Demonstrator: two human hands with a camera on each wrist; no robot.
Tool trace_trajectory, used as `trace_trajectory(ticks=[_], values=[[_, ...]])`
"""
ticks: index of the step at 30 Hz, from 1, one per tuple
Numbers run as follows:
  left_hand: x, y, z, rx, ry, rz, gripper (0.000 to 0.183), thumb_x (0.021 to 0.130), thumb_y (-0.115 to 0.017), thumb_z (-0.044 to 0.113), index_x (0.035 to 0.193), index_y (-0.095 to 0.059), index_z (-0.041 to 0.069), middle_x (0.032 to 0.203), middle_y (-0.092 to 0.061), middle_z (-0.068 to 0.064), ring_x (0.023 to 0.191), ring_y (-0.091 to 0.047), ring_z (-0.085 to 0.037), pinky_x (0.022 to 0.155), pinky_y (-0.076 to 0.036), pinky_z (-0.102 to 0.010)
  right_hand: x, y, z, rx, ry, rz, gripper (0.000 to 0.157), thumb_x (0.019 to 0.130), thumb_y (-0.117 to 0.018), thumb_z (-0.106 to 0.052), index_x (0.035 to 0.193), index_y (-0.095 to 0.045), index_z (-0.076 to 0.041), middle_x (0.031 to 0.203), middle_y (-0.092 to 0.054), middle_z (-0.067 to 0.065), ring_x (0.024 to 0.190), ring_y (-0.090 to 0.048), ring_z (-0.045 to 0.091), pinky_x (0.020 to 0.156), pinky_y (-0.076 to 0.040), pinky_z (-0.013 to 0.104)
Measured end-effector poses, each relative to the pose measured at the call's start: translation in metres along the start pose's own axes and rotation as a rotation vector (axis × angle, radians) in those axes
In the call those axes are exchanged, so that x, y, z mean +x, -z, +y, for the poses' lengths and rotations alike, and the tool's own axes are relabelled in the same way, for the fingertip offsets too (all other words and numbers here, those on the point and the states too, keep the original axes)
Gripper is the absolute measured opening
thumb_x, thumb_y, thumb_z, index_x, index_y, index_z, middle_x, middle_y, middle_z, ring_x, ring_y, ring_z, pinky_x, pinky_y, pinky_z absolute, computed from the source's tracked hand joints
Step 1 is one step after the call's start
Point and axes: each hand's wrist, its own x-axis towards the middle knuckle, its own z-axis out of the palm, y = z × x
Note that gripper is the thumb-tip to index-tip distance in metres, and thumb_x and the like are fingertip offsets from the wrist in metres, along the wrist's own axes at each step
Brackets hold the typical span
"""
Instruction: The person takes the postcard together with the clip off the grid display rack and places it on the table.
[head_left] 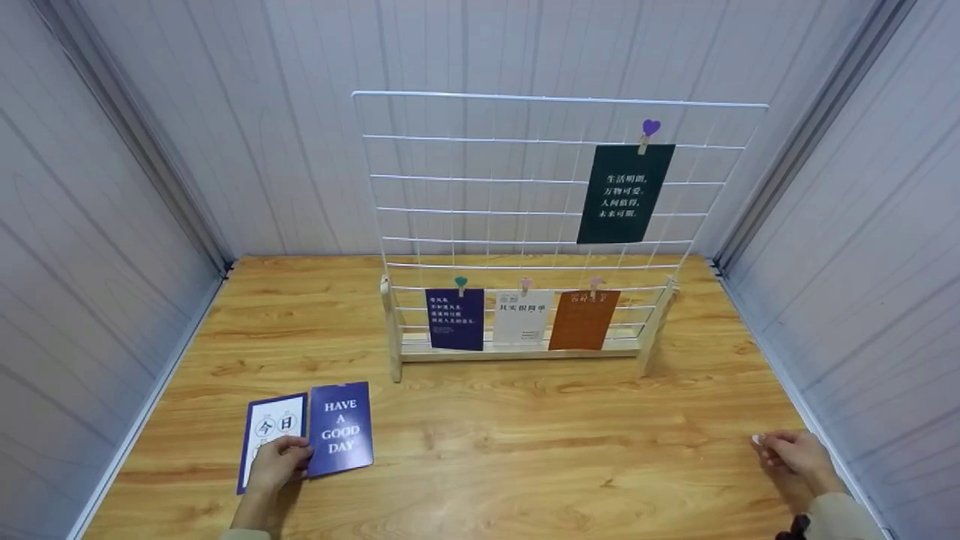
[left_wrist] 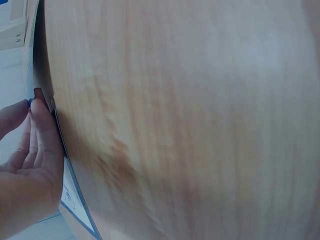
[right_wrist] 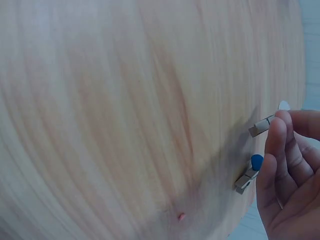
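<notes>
My left hand (head_left: 276, 463) pinches the left edge of a purple card (head_left: 341, 427) reading HAVE A GOOD DAY. Beneath that hand a white card with a purple border (head_left: 274, 421) lies on the table, partly covered by the fingers. Over at the right side, my right hand (head_left: 796, 456) holds a small wooden clothespin (right_wrist: 261, 126) with a white top between thumb and fingers. A second clothespin with a blue top (right_wrist: 247, 175) is close by those fingers in the right wrist view; the head view hides it.
A white wire grid rack (head_left: 480, 178) stands on wooden feet at the back. Clipped on it are a dark green card (head_left: 626, 199) up high, and purple (head_left: 456, 321), white (head_left: 520, 322) and orange (head_left: 585, 322) cards lower down. Pale panel walls surround the wooden table (head_left: 510, 450).
</notes>
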Motion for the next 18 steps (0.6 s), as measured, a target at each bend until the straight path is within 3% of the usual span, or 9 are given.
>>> trace_trajectory(ticks=[11,18], values=[[0.0006,-0.0003,0.002,0.299,-0.105,0.053,0.022,0.079,-0.057,0.003,0.091,-0.055,-0.015,0.064,-0.055,-0.004,0.054,-0.055,-0.014,0.048,-0.049,-0.028,-0.0015,-0.0003,0.0074,-0.073,-0.001,0.017,0.029,0.085,-0.05,-0.01,0.091,-0.055,0.019,0.063,-0.058,0.002,0.055,-0.057,0.013,0.051,-0.049,0.024],[-0.0006,0.002,0.0053,0.422,-0.147,0.073,0.019,0.08,-0.058,0.008,0.086,-0.06,-0.009,0.063,-0.055,-0.002,0.057,-0.054,-0.014,0.052,-0.046,-0.028,-0.0018,0.0,0.0087,-0.052,-0.023,0.012,0.025,0.085,-0.049,-0.01,0.082,-0.059,0.013,0.061,-0.057,0.002,0.054,-0.057,0.012,0.049,-0.048,0.023]])
